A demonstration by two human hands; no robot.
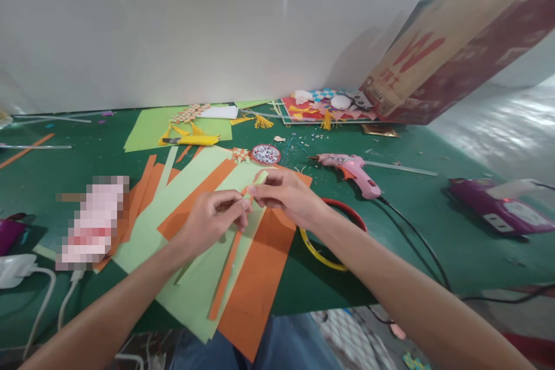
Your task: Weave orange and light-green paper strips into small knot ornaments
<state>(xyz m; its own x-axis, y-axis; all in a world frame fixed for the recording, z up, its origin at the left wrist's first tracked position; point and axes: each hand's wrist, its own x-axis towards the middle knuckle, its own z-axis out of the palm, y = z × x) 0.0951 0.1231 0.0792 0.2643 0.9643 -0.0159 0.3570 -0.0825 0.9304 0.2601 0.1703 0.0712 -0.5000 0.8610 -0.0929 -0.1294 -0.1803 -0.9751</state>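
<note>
Over the stacked paper on the table, my left hand (214,217) and my right hand (288,193) nearly meet. Both pinch narrow paper strips between thumb and fingers. One is a light green strip (261,178), whose end sticks up at the right fingertips. An orange strip (226,277) runs down from the left fingers. How the strips cross or fold is partly hidden by the fingers. Below lie light green paper sheets (191,303) and a wide orange sheet (260,277). Just beyond the hands are a small woven paper piece (241,155) and a round speckled disc (266,154).
A pink glue gun (353,170) lies right, its cord trailing to the front edge. Near my right forearm sits a roll of tape (332,263). A yellow utility knife (197,140) lies behind the paper. A purple power socket (503,208) and paper bag (416,63) stand right.
</note>
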